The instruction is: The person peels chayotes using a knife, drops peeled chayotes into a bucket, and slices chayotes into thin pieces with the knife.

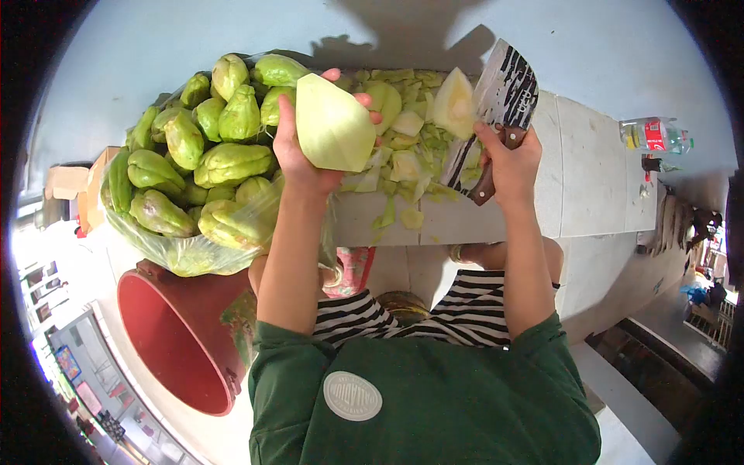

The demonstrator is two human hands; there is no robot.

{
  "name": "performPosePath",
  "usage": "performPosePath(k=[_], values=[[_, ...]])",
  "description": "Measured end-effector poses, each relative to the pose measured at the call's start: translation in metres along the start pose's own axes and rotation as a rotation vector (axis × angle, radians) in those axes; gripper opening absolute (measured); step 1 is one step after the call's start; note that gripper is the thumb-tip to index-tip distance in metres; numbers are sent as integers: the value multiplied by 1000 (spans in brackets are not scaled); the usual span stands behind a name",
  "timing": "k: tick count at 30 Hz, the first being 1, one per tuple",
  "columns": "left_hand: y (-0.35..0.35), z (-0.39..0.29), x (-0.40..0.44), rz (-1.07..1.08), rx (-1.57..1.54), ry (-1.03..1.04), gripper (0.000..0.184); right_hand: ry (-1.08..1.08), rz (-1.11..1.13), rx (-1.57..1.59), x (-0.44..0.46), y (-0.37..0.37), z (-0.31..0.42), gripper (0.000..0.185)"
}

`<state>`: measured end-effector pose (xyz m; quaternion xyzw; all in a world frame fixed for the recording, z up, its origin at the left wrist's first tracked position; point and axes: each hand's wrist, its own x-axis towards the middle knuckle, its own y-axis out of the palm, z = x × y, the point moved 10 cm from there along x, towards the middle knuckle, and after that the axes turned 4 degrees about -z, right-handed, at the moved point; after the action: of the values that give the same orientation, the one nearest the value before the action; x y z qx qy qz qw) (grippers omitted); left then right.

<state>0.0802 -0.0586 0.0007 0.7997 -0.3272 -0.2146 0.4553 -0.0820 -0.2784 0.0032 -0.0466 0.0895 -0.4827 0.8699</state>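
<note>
My left hand (296, 164) is wrapped round a peeled chayote (333, 128), pale green with flat cut faces, and holds it up. In my right hand (513, 164) is the brown handle of a cleaver (508, 87) whose broad blade has a black and white pattern and points up. Another patterned strip shows below that hand; I cannot tell if it belongs to the same cleaver. Between my hands lies a heap of green peelings (403, 142). A pale cut piece (454, 106) stands beside the blade, and a greenish peeled one (383, 106) lies behind the held chayote.
A clear plastic bag (180, 254) full of unpeeled chayotes bulges at the left of the tiled ledge (585, 167). Below it a red bucket (167, 341) lies tipped. At the right are a plastic bottle (653, 136) with a red label and a pale wall.
</note>
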Motion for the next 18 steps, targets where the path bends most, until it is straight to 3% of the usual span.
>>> performPosePath(k=[7,11,18], values=[[3,-7,1,37,-55,7,68,-29,101,-40,-5,11,2,29],[7,-5,-1,18,95,-20,64,-102,160,-98,-17,23,12,26],[0,-3,-3,-64,275,-29,66,-484,237,-362,-37,44,17,20]])
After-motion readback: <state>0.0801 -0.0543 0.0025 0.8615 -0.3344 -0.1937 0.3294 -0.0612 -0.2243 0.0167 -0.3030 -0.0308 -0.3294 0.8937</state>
